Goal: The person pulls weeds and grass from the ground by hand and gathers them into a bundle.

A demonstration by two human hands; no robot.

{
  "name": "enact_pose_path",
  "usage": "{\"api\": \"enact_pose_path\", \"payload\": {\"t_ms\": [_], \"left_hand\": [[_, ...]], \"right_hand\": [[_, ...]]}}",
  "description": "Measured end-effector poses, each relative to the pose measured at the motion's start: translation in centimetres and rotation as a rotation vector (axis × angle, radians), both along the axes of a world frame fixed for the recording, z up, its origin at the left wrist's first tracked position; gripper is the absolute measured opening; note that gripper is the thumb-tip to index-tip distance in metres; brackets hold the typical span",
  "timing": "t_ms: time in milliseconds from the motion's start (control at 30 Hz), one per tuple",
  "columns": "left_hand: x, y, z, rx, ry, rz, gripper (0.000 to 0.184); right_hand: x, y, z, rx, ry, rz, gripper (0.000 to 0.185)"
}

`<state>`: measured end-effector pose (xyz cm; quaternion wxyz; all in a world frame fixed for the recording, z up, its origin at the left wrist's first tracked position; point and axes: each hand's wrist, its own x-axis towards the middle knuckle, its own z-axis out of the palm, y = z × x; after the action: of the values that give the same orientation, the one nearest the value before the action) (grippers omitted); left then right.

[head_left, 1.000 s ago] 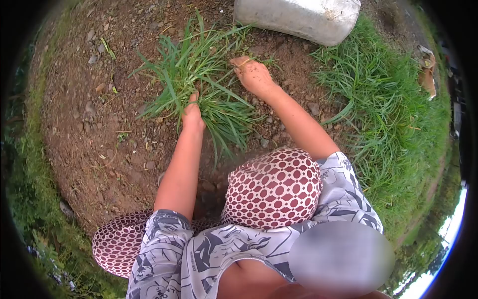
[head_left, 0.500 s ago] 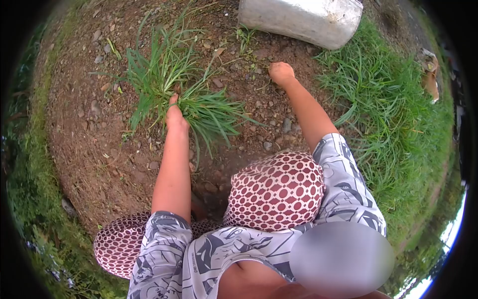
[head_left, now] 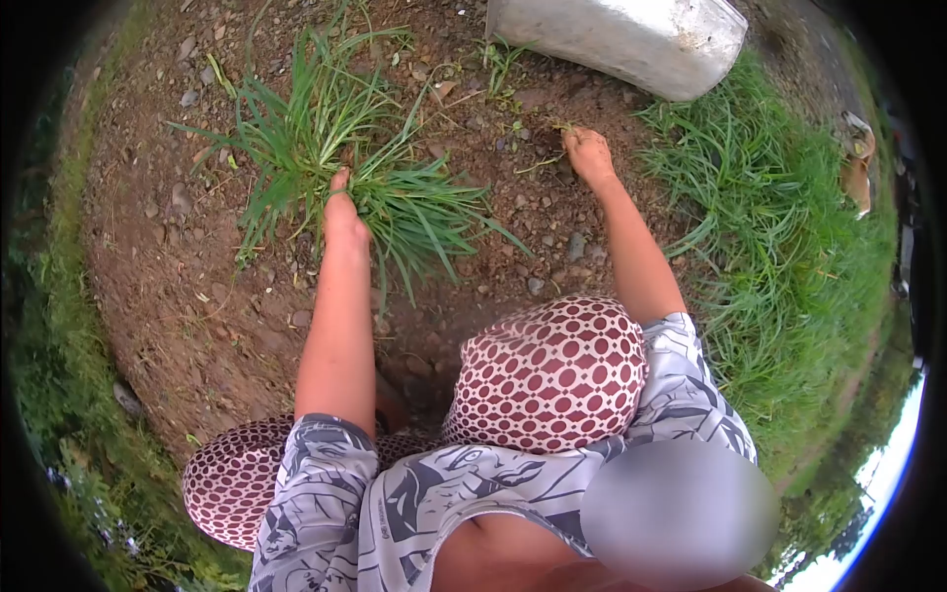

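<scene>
Grass clump (head_left: 419,205) lay over pebbly soil (head_left: 227,335), gripped in my closed left hand (head_left: 345,219) alone, my right hand (head_left: 591,156) having moved farther away, fingers curled near the metal container (head_left: 631,47), contents indiscernible.

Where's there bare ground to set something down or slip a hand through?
Widest is the pebbly soil between the left forearm and the left-side greenery. A narrower gap separates the grass bunch from the right hand. Crowded: farther right, where thick grass reaches the metal container.
</scene>
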<state>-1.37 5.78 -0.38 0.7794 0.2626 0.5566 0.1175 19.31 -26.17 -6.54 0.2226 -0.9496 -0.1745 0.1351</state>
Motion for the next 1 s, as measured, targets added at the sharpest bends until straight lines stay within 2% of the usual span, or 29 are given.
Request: {"api": "enact_pose_path", "payload": {"t_ms": [33,67,100,167,267,367,433,500,667,767,867,967,1000], "left_hand": [[0.1,0.1,-0.2,0.003,-0.014,-0.004,0.037],[0.2,0.0,-0.2,0.010,-0.013,0.004,0.036],[0.1,-0.4,0.3,-0.008,-0.029,0.005,0.036],[0.4,-0.2,0.1,-0.025,-0.049,0.005,0.035],[0.8,-0.4,0.8,0.053,-0.059,0.029,0.034],[0.7,-0.7,1.8,0.058,-0.019,-0.004,0.033],[0.5,-0.5,0.7,0.015,-0.046,0.006,0.032],[0.3,-0.4,0.3,0.015,-0.053,0.003,0.033],[-0.5,-0.2,0.0,-0.040,-0.059,-0.010,0.033],[-0.5,-1.1,1.2,-0.008,-0.042,-0.008,0.035],[-0.6,-1.7,1.7,0.042,-0.041,0.001,0.037],[-0.8,-1.9,2.0,0.046,-0.015,-0.011,0.039],[-0.7,-1.9,2.2,0.052,0.012,-0.012,0.040]], "right_hand": [[-0.2,-0.6,2.9,0.201,-0.114,0.024,0.029],[0.2,-1.8,4.4,0.340,-0.031,-0.120,0.028],[0.5,-3.5,6.4,0.550,0.277,-0.434,0.029],[0.9,-5.3,6.9,-0.054,-0.037,-0.148,0.032],[0.0,-6.7,5.0,-0.627,-0.171,0.263,0.027],[-1.8,-3.8,6.8,-0.569,-0.108,0.400,0.022],[-4.9,-0.4,7.9,-0.486,-0.036,0.507,0.021],[-7.3,3.0,8.7,-0.563,0.044,0.724,0.026],[-6.7,8.4,5.6,-0.487,-0.044,0.720,0.030],[-4.3,9.6,4.7,-0.541,-0.150,0.669,0.026],[-2.1,9.9,1.7,-0.480,-0.188,0.516,0.024],[-1.1,10.0,1.7,-0.469,-0.232,0.511,0.020],[-0.9,10.2,2.1,-0.438,-0.099,0.481,0.019]]}}
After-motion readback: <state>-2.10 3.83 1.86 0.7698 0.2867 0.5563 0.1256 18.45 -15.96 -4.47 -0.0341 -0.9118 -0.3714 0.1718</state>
